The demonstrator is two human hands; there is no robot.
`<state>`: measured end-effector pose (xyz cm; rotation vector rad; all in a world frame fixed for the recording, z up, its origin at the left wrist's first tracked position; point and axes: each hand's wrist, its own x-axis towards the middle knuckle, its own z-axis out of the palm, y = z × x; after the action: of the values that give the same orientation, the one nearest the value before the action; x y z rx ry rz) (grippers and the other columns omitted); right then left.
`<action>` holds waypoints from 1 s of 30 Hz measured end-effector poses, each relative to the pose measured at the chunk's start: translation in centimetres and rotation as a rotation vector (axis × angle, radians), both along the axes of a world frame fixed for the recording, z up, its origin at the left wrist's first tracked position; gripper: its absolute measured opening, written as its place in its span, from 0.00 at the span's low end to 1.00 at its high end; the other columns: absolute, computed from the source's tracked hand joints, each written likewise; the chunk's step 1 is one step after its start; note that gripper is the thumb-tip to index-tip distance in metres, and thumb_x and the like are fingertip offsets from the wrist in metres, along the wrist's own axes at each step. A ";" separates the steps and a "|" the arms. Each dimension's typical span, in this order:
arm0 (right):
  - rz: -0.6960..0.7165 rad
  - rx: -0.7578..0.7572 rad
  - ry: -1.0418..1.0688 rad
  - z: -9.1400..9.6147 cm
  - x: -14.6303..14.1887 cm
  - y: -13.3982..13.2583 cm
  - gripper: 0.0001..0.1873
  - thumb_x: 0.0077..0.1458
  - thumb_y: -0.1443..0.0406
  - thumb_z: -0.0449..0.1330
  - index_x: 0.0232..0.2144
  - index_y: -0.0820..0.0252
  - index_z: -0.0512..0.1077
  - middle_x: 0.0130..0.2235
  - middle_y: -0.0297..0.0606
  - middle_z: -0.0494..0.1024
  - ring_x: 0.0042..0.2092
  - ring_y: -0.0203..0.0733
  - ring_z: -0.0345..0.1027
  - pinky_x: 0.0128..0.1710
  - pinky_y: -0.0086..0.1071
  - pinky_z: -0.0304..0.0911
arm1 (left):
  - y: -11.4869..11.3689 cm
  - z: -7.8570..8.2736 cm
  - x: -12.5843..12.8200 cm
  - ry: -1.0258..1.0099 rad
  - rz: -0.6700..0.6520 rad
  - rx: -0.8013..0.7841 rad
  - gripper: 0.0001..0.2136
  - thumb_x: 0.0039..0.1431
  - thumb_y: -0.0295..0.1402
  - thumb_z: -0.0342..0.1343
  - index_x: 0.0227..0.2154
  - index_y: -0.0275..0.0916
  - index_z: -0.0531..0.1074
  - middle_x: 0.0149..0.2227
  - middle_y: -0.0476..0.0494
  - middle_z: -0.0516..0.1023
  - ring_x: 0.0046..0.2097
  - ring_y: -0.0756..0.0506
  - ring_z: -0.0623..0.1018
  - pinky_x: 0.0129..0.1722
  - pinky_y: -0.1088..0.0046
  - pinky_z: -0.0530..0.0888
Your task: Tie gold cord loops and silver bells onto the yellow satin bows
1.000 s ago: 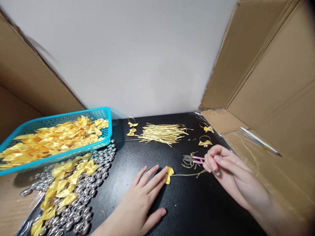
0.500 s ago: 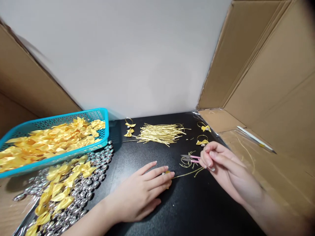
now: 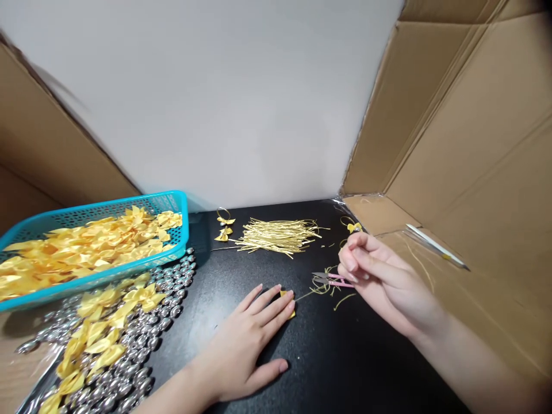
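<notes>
My left hand (image 3: 254,333) lies flat on the black table with its fingers spread, its fingertips over a yellow ribbon bow (image 3: 288,303) that is partly covered. A thin gold cord (image 3: 304,296) runs from the bow towards my right hand (image 3: 373,273). That hand is raised to the right, fingers pinched together around what looks like the cord's end, though the fingers hide the tip. Just left of it lie thread snips (image 3: 328,280) with pink handles, among cord offcuts (image 3: 344,301).
A blue basket (image 3: 186,221) of yellow bows stands at left. Silver beads (image 3: 146,339) and loose bows (image 3: 107,351) spread before it. Behind are a bundle of gold cords (image 3: 278,236) and finished bows with loops (image 3: 225,221). A white pen-like tool (image 3: 435,246) lies on cardboard at right.
My left thumb has spread away from the fingers, and more of the bow shows. My right hand has risen slightly, now covering one of the looped bows at right.
</notes>
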<state>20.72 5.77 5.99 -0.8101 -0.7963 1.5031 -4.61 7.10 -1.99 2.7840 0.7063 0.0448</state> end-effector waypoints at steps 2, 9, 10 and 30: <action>0.011 0.027 -0.004 0.5 -0.5 0.6 0.06 0.49 0.65 0.68 0.29 0.57 0.74 0.24 0.30 0.69 0.26 0.30 0.57 0.27 0.25 0.54 | -0.6 -0.2 0.3 0.004 0.034 0.006 0.35 0.62 0.45 0.49 0.68 0.41 0.46 0.70 0.42 0.49 0.69 0.33 0.53 0.64 0.43 0.55; -0.010 0.108 -0.060 0.8 -1.5 4.6 0.06 0.46 0.68 0.67 0.28 0.59 0.74 0.24 0.29 0.72 0.24 0.29 0.54 0.25 0.24 0.54 | -2.2 0.0 1.1 0.005 0.105 -0.024 0.34 0.61 0.46 0.50 0.67 0.37 0.51 0.69 0.37 0.49 0.68 0.33 0.56 0.64 0.46 0.59; -0.005 0.105 -0.062 0.7 -1.6 5.0 0.05 0.46 0.68 0.67 0.28 0.59 0.73 0.24 0.29 0.72 0.24 0.28 0.53 0.25 0.24 0.54 | -2.3 0.2 1.3 0.013 0.115 -0.026 0.34 0.61 0.45 0.50 0.66 0.37 0.52 0.69 0.37 0.50 0.68 0.33 0.57 0.64 0.46 0.59; 0.089 0.179 -0.187 0.9 -2.7 3.0 0.02 0.51 0.68 0.63 0.31 0.58 0.74 0.28 0.30 0.76 0.32 0.31 0.68 0.34 0.26 0.64 | -4.0 0.8 2.6 -0.012 0.250 0.001 0.31 0.57 0.41 0.54 0.63 0.37 0.60 0.68 0.34 0.56 0.67 0.30 0.58 0.61 0.44 0.62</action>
<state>18.06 8.81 6.89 -0.7968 -1.1024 1.4237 -1.99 3.11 -1.17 2.6776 1.0461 0.1105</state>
